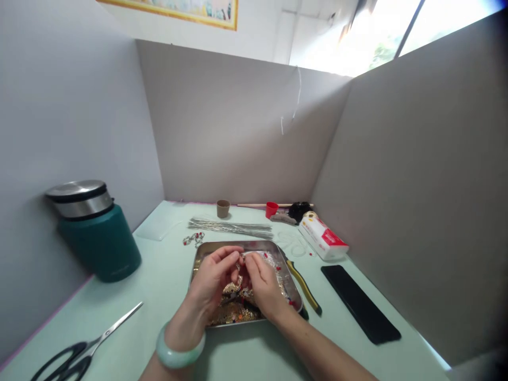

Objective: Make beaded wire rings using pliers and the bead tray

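Nearest, one pair of scissors [103, 336] with two black handle loops lay on the pale green tabletop [161, 286], blades pointing away from the person. One pale green bangle [180, 352] circled the left wrist. Two hands worked at the middle: the left hand [218, 272] and the right hand [262, 278] met over the tray, each with thumb and fingers pinched nearly closed. Between them they had hold of one small gold-coloured piece [239, 266], above the tray and partly hidden by the fingers; its details were too small to tell.

Beneath them sat one metal tray [222, 245], holding gold-coloured beads [228, 317], too many to count, and several red ones, at least three in view along its right side. One black slab [360, 303] lay well to the right; one tool with yellow-and-black handles [305, 287] lay just beside the tray. To the left stood one teal bottle [101, 238] with a steel lid.

Beyond the tray were a small beaded cluster [194, 239], one bundle of uncounted thin wires [230, 227], one loosely coiled clear cord [296, 244] and one white-and-red packet [323, 236]. Farthest back stood two cups, one brown cup [223, 209] and one red cup [272, 209], with one black bundle [300, 211] to the right.
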Demonstrator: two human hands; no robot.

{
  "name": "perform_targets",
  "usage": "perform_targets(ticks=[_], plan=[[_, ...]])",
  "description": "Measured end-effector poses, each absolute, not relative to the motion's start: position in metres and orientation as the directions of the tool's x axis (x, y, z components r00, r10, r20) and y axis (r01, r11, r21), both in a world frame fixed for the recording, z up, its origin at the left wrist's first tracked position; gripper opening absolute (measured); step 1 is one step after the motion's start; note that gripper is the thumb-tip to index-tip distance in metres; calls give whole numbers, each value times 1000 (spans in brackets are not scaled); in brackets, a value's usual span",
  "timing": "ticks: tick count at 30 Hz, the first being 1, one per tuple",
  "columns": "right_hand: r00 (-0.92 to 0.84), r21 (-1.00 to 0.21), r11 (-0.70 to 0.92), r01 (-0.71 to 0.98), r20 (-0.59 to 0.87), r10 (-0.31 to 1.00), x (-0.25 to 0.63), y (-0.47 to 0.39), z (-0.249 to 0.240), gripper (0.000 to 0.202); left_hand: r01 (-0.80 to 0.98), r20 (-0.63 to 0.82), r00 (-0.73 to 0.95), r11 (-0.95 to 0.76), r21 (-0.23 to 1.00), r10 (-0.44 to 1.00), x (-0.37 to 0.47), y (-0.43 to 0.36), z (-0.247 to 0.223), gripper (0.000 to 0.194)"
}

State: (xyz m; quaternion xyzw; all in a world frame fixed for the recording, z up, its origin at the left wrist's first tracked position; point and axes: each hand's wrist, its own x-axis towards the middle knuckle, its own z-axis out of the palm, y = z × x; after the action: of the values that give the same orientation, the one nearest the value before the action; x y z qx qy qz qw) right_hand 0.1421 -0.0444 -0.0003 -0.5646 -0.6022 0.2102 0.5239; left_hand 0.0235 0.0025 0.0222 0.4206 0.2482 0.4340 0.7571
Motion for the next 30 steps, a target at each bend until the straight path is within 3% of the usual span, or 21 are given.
perform_targets(ticks=[5, 9, 13, 17, 21, 26, 27, 29, 30], plan=[[286, -739, 140, 659, 419, 862, 176, -36, 22, 34, -419, -35, 465, 254, 872, 885, 22, 4, 19, 27], [460, -596, -165, 786, 386, 800, 256, -16, 39, 21, -416, -25, 459, 240, 877, 888, 22, 5, 16, 24], [694, -440, -554, 706, 277, 664, 334, -8, 28, 29, -410, -33, 460, 245, 878, 888, 21, 5, 15, 24], [752, -311, -688, 656, 185, 633, 370, -7, 5, 31, -404, -41, 445, 241, 883, 894, 22, 4, 16, 23], [737, -290, -681, 673, 180, 652, 385, -6, 7, 28, -397, -39, 435, 230, 889, 900, 24, 6, 13, 22], [654, -333, -565, 755, 309, 691, 377, -27, 53, 41, -461, 39, 375, 150, 875, 926, 12, -1, 34, 17], [611, -358, -503, 787, 339, 715, 364, -37, 63, 41, -473, 76, 373, 119, 873, 925, 7, -6, 47, 16], [412, -501, -172, 848, 420, 809, 324, -63, 77, 40, -483, 184, 357, 13, 875, 916, -6, -17, 79, 13], [288, -518, -18, 855, 446, 847, 297, -78, 80, 38, -479, 242, 351, -48, 876, 905, -12, -24, 98, 11]])
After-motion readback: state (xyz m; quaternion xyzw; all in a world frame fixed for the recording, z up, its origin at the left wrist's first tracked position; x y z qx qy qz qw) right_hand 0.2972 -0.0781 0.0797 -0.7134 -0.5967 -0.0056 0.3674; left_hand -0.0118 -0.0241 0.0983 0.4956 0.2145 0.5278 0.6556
